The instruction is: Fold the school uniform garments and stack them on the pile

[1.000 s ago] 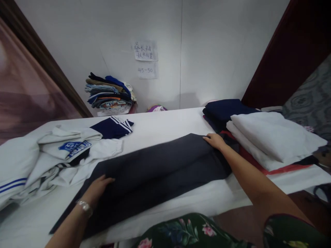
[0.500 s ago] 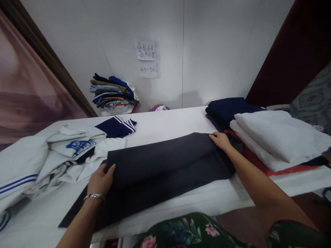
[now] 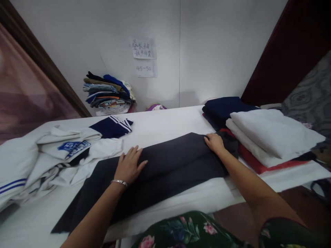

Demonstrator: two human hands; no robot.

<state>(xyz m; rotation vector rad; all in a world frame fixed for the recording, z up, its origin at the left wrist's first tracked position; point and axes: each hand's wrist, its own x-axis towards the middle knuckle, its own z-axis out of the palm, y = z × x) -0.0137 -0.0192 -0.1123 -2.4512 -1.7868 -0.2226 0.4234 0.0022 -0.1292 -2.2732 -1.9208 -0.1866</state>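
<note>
A long dark grey garment lies folded lengthwise across the white table, its kind not clear. Its left end spreads towards the near left. My left hand rests flat on its left part, fingers and thumb apart, a silver bracelet at the wrist. At the upper right edge of the cloth, my right hand lies with its fingertips on the fabric, holding nothing that I can see. The underside of the folds is hidden.
White clothing with blue stripes lies loosely heaped at left, beside a navy striped piece. Folded white cloth and navy cloth are stacked at right. A clothes pile stands against the wall behind the white table.
My left hand has let go of the garment's left edge and moved right onto the cloth, fingers spread. The left end now lies further out to the left. My right hand stays at the right end.
</note>
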